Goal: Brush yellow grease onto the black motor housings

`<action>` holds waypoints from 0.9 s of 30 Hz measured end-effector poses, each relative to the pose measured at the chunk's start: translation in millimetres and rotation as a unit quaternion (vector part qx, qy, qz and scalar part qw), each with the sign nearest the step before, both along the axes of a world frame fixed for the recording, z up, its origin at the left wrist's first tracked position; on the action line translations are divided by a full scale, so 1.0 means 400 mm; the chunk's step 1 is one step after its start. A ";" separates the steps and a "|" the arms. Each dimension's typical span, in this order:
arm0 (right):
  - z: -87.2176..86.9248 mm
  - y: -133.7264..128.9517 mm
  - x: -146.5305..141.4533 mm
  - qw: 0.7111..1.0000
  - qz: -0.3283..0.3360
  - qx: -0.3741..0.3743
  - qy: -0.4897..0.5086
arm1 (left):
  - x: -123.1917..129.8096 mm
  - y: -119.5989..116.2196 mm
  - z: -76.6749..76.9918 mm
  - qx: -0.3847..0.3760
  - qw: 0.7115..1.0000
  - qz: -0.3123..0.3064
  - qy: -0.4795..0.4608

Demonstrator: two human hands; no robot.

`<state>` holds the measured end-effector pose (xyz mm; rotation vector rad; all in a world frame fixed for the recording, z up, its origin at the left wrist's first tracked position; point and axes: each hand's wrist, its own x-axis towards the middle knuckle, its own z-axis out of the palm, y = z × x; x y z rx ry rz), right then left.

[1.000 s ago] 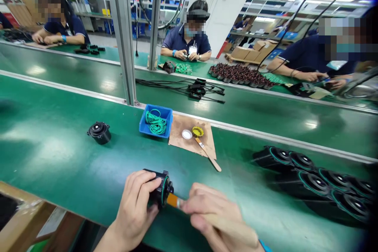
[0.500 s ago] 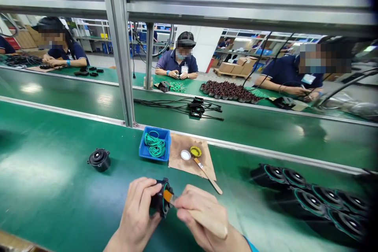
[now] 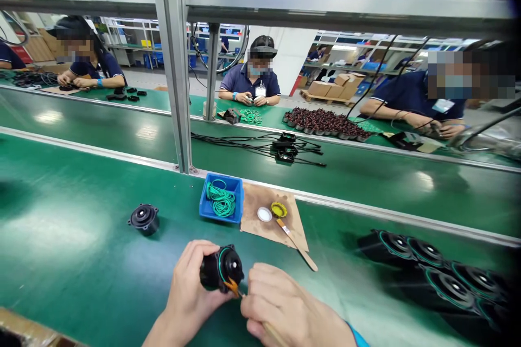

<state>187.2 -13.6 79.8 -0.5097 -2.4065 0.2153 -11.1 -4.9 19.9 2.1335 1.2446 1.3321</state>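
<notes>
Wrapped around a black round housing [image 3: 211,270], my left hand [image 3: 189,287] keeps it tilted on its side, its face with a green ring [image 3: 221,264] turned right. My right hand [image 3: 280,301] is closed on a brush [image 3: 231,286] with orange bristles and a pale wooden handle. The bristles touch the lower edge of the housing near the ring. Part of the brush is hidden by my fingers. Beyond my left hand, another black housing [image 3: 144,219] stands on the green bench, with no green ring visible on it.
A blue bin [image 3: 201,211] holds green rings [image 3: 223,203]. Beside it, stained cardboard [image 3: 252,227] carries a white round piece [image 3: 264,214], a yellow cap [image 3: 279,209] and a second brush [image 3: 299,246]. Several ringed housings [image 3: 445,284] stand right. A metal post [image 3: 173,65] rises ahead; co-workers [image 3: 250,78] sit opposite.
The brush has moved from the upper part of the housing's ring to its lower edge. The housing has turned so more of its face shows. The whole view has shifted slightly.
</notes>
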 end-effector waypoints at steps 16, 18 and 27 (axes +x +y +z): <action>-0.070 0.012 0.018 0.879 -0.169 -0.221 0.386 | -0.077 -0.012 -0.033 -0.169 0.963 -0.052 -0.203; -0.070 0.012 0.016 0.893 -0.177 -0.233 0.342 | -0.081 -0.016 -0.033 -0.165 0.964 -0.060 -0.201; -0.058 0.017 0.026 0.940 -0.125 -0.283 0.146 | -0.132 0.037 -0.014 -0.277 0.924 -0.260 -0.041</action>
